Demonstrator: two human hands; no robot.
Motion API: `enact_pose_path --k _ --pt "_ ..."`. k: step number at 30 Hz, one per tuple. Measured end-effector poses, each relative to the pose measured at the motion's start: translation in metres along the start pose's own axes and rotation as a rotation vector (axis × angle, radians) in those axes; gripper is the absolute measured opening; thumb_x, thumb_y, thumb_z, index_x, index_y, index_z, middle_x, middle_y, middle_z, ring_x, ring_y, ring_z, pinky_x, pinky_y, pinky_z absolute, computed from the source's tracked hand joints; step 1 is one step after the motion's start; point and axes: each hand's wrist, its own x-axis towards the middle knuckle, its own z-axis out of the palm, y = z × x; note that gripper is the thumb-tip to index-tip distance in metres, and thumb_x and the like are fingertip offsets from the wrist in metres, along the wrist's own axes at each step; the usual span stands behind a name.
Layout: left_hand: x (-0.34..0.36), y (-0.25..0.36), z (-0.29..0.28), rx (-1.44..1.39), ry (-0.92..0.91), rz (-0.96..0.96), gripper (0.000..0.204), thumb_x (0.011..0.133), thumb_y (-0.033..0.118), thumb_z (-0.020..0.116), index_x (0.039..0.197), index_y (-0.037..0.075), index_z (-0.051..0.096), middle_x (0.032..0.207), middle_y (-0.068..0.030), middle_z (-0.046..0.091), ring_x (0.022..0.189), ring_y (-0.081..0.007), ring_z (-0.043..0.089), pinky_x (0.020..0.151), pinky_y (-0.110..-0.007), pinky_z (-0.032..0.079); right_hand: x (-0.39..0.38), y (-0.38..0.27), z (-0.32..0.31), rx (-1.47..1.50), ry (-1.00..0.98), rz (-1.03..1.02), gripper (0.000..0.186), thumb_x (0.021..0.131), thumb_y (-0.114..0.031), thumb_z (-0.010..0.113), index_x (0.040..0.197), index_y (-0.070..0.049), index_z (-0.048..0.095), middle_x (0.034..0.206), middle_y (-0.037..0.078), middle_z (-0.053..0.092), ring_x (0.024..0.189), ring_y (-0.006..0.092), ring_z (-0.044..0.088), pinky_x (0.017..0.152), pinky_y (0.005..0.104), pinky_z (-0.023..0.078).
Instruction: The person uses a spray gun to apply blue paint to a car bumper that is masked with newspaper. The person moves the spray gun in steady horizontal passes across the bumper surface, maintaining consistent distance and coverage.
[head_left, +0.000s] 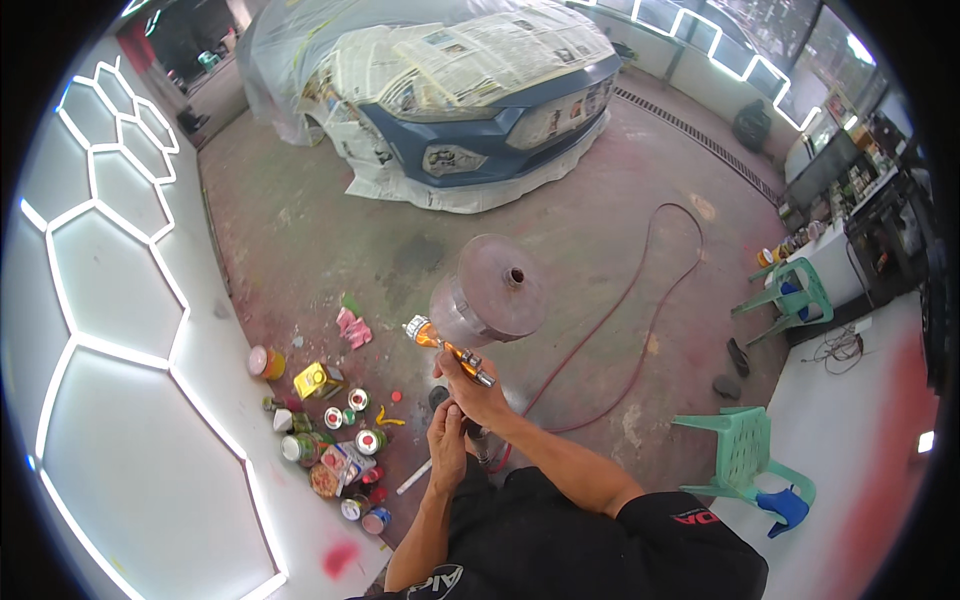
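My right hand (478, 392) grips an orange paint spray gun (447, 347) with a large lidded cup (492, 290) on top. Its nozzle points to the left. My left hand (446, 443) is closed around the base of the gun's handle, where a dark red air hose (640, 330) joins it. The hose runs away across the floor to the right in a long loop.
A blue car (480, 120) masked with newspaper and plastic sheeting stands ahead. Several paint cans and bottles (335, 440) crowd the floor by the left wall with hexagon lights. Two green plastic chairs (745, 455) stand at the right, near a counter with equipment (850, 190).
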Motion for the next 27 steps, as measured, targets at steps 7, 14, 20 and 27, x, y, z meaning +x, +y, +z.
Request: enact_pose_path --k 7,14,20,27 --pt "0.100 0.032 -0.004 -0.093 -0.105 -0.152 0.037 0.119 0.028 0.054 0.141 -0.001 0.058 0.124 -0.0083 0.071 0.114 -0.0166 0.070 0.102 -0.033 0.055 0.094 -0.005 0.002 -0.001 0.012 0.048 0.047 0.109 -0.051 0.070 0.093 -0.008 0.067 0.070 -0.008 0.051 0.063 0.0027 0.045 0.056 0.0265 0.035" --pt "0.188 0.062 -0.011 -0.057 -0.066 -0.147 0.037 0.116 0.028 0.063 0.138 -0.001 0.058 0.122 -0.0072 0.071 0.109 -0.0139 0.068 0.097 -0.032 0.056 0.181 -0.032 0.021 -0.027 0.030 0.033 0.049 0.110 -0.053 0.068 0.095 -0.007 0.068 0.072 -0.008 0.052 0.067 0.0029 0.046 0.059 0.0270 0.037" --pt "0.254 0.091 0.009 -0.002 -0.082 -0.147 0.038 0.115 0.029 0.064 0.138 -0.001 0.059 0.122 -0.0061 0.070 0.109 -0.0126 0.067 0.096 -0.030 0.055 0.242 -0.057 0.016 -0.028 0.098 0.021 0.049 0.109 -0.054 0.069 0.098 -0.007 0.069 0.076 -0.007 0.055 0.070 0.0032 0.049 0.060 0.0265 0.039" --pt "0.352 0.091 0.032 0.092 -0.160 -0.154 0.036 0.115 0.030 0.064 0.135 0.000 0.060 0.117 -0.0035 0.071 0.102 -0.0101 0.066 0.091 -0.029 0.054 0.319 -0.083 -0.010 0.010 0.223 -0.021 0.044 0.108 -0.047 0.073 0.101 -0.003 0.074 0.083 -0.002 0.068 0.074 0.0064 0.058 0.065 0.0281 0.046"
